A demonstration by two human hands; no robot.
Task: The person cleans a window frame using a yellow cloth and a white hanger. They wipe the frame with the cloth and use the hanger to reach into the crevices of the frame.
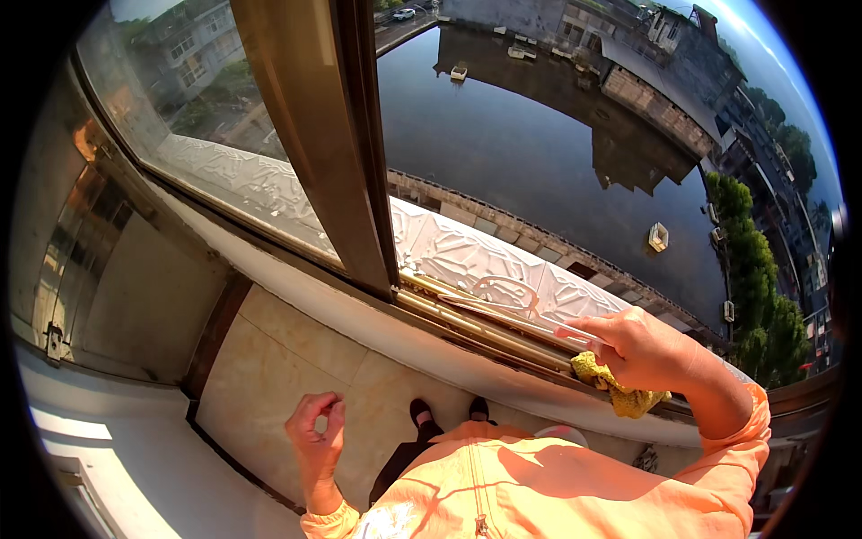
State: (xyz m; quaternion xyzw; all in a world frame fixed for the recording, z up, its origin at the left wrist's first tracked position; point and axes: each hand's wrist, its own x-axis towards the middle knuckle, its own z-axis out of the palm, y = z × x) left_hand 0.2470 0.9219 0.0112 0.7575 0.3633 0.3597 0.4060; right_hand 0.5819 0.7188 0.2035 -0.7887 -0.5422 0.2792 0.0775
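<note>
My right hand point(636, 350) is over the window sill, its fingers closed on a thin, pale bent wire point(564, 325). The wire's looped end reaches left above the brass-coloured sliding window track point(485, 320). Below the same hand a yellow cloth point(633, 399) hangs over the inner edge of the sill; whether any finger grips it is hidden. My left hand point(318, 424) is held above the tiled floor, away from the window. Its fingers curl round to meet the thumb, and nothing shows between them.
A brown window frame point(350, 148) with a glass pane stands at the left of the opening. Outside lie a white patterned ledge point(471, 249) and a water-covered flat area far below. A wooden door point(141, 290) is at left; a round pale object point(562, 435) sits by the wall.
</note>
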